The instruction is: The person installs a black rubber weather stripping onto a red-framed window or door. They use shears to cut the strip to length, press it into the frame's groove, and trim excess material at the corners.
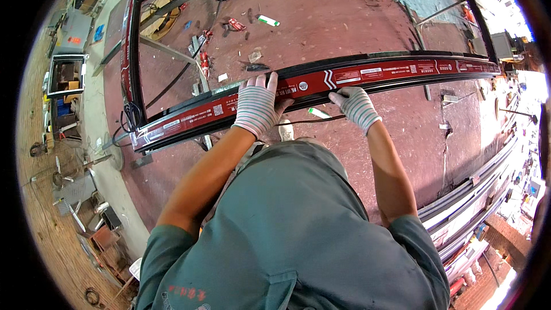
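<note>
Head view. The frame rail (pixel 367 74), a long dark metal profile covered with red protective film, runs across the picture from lower left to upper right; its long axis lies crosswise to the person's forearms. It forms the near side of a large rectangular frame (pixel 130 40) that appears to lie just above the reddish floor (pixel 321 17).

The left hand (pixel 256 106), in a striped work glove, rests on top of the rail, its fingers (pixel 259 82) spread and draped over the far edge, palm pressing down on the film. The right hand (pixel 356 105), gloved alike, sits just beside it to the right, at the rail's near lower edge. Its fingers (pixel 342 96) are curled against the underside of the profile; whether they pinch anything cannot be told. A thin dark strip (pixel 313 120) trails from below the rail between the two hands, towards the left.

Both hands touch the rail near its middle. Scattered tools and offcuts (pixel 232 24) lie on the floor inside the frame.
</note>
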Available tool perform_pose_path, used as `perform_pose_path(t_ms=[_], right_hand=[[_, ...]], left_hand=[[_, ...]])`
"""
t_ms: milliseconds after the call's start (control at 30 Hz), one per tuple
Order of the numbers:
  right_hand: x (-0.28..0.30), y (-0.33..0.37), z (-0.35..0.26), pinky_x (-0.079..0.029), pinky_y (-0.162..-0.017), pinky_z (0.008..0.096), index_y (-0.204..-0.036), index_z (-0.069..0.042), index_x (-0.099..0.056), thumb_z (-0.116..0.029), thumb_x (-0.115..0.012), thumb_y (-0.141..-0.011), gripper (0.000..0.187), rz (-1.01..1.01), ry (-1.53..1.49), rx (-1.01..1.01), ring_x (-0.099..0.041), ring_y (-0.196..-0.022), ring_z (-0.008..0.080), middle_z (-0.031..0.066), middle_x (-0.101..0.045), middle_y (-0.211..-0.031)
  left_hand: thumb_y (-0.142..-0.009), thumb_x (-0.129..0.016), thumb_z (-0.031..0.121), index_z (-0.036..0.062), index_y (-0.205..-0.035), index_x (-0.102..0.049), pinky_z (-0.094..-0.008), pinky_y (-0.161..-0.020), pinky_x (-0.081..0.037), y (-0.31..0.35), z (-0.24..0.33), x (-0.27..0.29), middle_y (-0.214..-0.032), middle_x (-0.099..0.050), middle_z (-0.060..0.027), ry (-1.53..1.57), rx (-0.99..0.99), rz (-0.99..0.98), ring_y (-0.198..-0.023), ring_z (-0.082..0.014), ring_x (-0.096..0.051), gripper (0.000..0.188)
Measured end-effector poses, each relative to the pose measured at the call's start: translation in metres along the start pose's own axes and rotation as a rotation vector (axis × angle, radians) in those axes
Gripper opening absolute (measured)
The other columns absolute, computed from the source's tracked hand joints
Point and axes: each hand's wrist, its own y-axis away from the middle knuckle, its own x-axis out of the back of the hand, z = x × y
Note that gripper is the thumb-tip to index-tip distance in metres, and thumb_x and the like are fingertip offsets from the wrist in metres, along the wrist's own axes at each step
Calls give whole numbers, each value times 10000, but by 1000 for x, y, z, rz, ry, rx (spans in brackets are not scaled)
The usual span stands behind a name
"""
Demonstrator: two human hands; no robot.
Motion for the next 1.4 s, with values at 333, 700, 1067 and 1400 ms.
perform_pose_path(t_ms=[333,700,1067,1400], right_hand=[[0,3,-7,-507,-631,297,-968,38,-733,-230,-708,-969,268,8,-21,-8,-537,-663,88,25,-664,-736],[4,5,-15,-537,-699,299,-1095,65,-728,-200,-704,-971,294,-27,1,-54,-623,-724,119,101,-748,-865],[3,0,-3,-512,-673,331,-1044,47,-727,-273,-714,-966,330,-27,27,15,-579,-692,138,77,-712,-796],[3,-5,4,-495,-635,334,-979,16,-746,-284,-710,-968,303,-15,9,40,-562,-651,129,53,-700,-740]], left_hand=[[-823,-757,529,-10,-1414,-498,-493,-1040,-457,-27,19,0,-1320,-582,-247,97,-70,-46,-1212,-411,-570,840],[-848,-754,477,21,-1418,-502,-518,-1042,-446,-7,-3,-4,-1314,-583,-248,124,-76,39,-1192,-428,-573,772],[-756,-840,403,22,-1401,-506,-518,-1044,-443,33,-56,8,-1307,-582,-231,92,-41,61,-1191,-429,-563,820],[-825,-775,448,93,-1421,-538,-519,-1018,-453,18,-26,0,-1279,-593,-241,47,-30,61,-1160,-445,-578,733]])
